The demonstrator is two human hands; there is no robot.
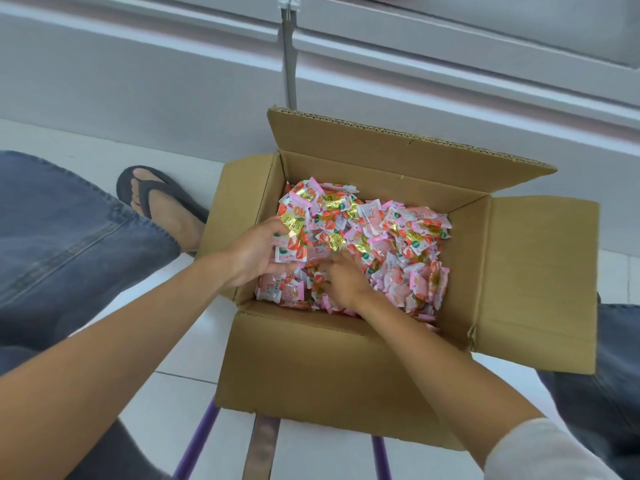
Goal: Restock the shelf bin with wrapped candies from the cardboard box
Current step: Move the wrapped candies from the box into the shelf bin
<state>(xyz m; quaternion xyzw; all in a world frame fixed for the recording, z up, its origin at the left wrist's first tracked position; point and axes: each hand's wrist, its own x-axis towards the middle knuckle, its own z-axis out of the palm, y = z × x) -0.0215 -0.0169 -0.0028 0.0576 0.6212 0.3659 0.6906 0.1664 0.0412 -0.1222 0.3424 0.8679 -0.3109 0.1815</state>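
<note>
hands at work in the cardboard box (311, 368), whose four flaps are folded outward. we see both hands lowered inside it. the left hand (254, 252) sits by the box's left wall, fingers and thumb curled round a small clutch of wrapped candies (291, 245) held just above the heap. the right hand (343, 278), just beside it, is palm down with its fingertips buried among the wrappers; whether it has closed on any we cannot tell. the bulk of the heap spreads beyond and to the right of both hands, so the right hand is the nearer to it. the shelf bin is out of view: only pale panels (138, 81) and a metal upright (289, 71) stand past the fingertips, beyond the far flap. we judge that the coming move is a lift up and forward, away from the body, with the left hand's load readier to go.
</note>
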